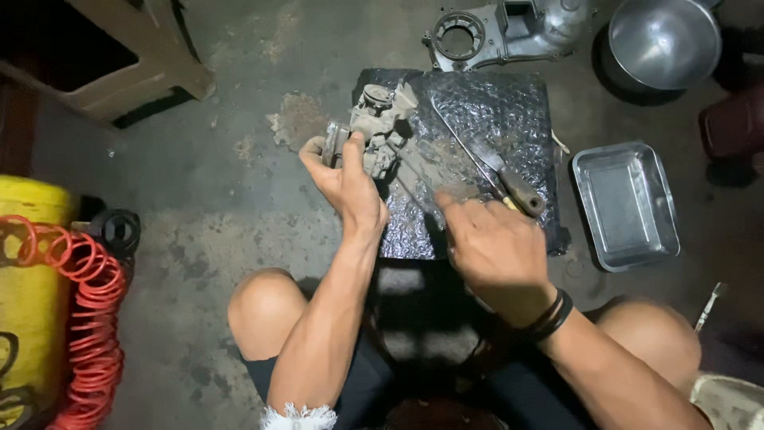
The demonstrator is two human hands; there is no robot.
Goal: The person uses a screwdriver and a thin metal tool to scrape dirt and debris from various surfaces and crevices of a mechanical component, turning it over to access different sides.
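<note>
Fingers (318, 151) of the left hand (346, 187) are wrapped around the near end of a grimy metal engine part (380, 123), with the thumb pressed along its side; the grip is closed on the part. That part sits at the upper left corner of a dark bubble-textured mat (493, 111) spread on the concrete floor (223, 159), and it is slightly raised at the held end.

Head view, right side: the right hand (493, 247) rests over the lower middle of the mat with its fingers curled together. Whether they clamp anything cannot be told, since the back of the hand hides the palm. A screwdriver (493, 163) lies diagonally on the mat just beyond the knuckles, its handle nearest the hand. A black band circles the right wrist.

Head view, surroundings: a shallow rectangular metal tray (629, 203) lies just right of the mat. A round metal bowl (664, 40) stands at the upper right, and a grey cast engine cover (501, 32) lies beyond the mat. A coiled red hose (87, 318) hangs against a yellow drum (28, 271) at the left edge.
</note>
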